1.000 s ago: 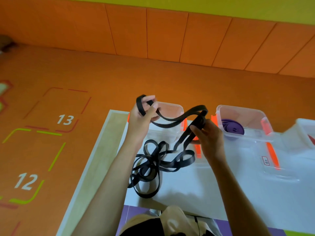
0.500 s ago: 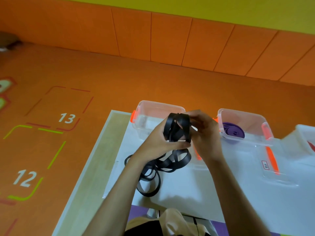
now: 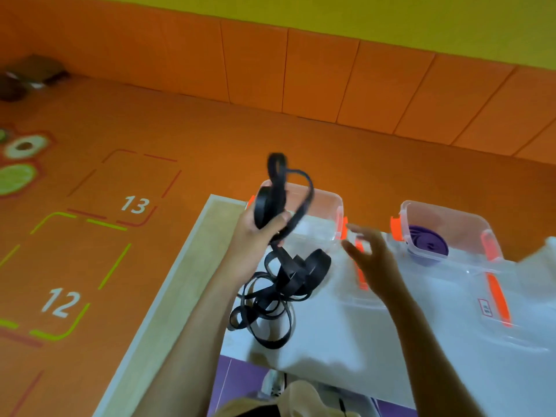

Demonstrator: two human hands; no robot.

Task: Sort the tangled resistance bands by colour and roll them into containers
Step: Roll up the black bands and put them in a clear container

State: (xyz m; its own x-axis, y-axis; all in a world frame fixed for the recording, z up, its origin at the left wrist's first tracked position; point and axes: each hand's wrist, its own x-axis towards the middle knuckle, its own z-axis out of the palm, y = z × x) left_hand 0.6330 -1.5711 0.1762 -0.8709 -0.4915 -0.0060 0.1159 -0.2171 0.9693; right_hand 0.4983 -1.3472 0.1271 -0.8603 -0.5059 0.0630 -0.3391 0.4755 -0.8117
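We read two white numbers on the orange floor (image 3: 210, 139) at left: "13" (image 3: 135, 205) farther off, "12" (image 3: 61, 303) nearer, each inside a dashed box. The clear lid (image 3: 469, 284) at right carries a small label (image 3: 485, 307) (red marks too small to read).

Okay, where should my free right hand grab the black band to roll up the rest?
Pinch the black band on the single strand hanging just below the left hand, coming in from the right, where the right hand is open. That stretch hangs free off the table; lower down it lies in overlapping loops.
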